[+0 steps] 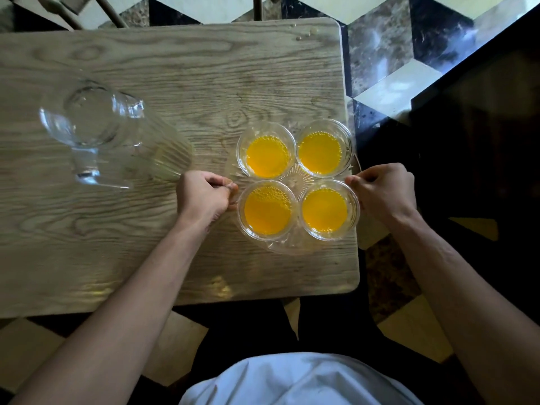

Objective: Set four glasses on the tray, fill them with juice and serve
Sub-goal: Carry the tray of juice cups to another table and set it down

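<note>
So the clear glass tray (295,244) sits at the right end of the wooden table (175,68), close to the rounded near corner, and everything else is easiest to place off that. To the left of the tray, well apart, there's a big clear glass jug (96,127) that looks empty, handle pointing toward the near edge. Nothing sits between jug and tray except bare wood grain. On the tray, four round clear glasses (267,209) are packed in a two-by-two square, rims touching or nearly so, each holding bright orange juice (324,211) with little bubbles along the far edge. The tray has a cut starburst pattern showing in the middle gap. Left hand (204,197) is curled in a closed grip on the tray's left rim, right hand (385,191) pinching the right rim the same way. Past the table's right edge is a marble tile floor (388,48).
</note>
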Demonstrator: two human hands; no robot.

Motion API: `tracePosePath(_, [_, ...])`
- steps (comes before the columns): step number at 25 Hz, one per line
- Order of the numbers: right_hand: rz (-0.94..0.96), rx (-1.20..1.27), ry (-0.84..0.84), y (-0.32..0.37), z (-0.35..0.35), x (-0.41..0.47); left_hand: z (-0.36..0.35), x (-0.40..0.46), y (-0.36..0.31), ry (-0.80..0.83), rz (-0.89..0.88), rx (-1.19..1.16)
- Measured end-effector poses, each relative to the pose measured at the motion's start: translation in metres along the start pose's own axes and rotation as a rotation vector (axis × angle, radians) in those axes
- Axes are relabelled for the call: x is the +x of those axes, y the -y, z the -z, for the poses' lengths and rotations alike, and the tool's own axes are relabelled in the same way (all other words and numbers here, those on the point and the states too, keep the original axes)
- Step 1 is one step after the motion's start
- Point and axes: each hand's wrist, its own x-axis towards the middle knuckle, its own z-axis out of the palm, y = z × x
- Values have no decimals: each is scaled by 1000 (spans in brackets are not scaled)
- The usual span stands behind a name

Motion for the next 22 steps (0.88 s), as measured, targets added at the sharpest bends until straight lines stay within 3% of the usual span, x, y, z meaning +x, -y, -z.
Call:
tracePosePath(12, [76, -39, -9, 6, 12, -48, 35, -58, 17, -8, 36, -106])
tracePosePath(22, [192, -74, 121, 17, 28, -61, 46, -118, 44, -164, 104, -230])
